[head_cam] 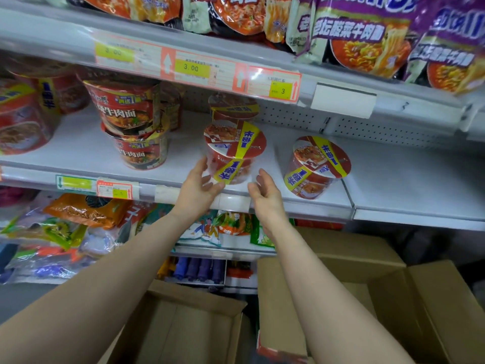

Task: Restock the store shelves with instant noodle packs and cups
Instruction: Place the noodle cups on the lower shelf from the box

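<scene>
The red noodle cup stands upright near the front edge of the middle shelf. The left hand is at the cup's 7 o'clock, fingers spread and relaxed; contact cannot be confirmed. The right hand is at 5 o'clock, fingers loosely curled, holding nothing. A matching cup leans at 3 o'clock.

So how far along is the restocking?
Done: red noodle cups with yellow bands stand on the white middle shelf. In hand: the left hand and right hand, both open, flank the front centre cup. Left: bare shelf space to the right; whether the brown cardboard boxes hold more, I cannot tell.
</scene>
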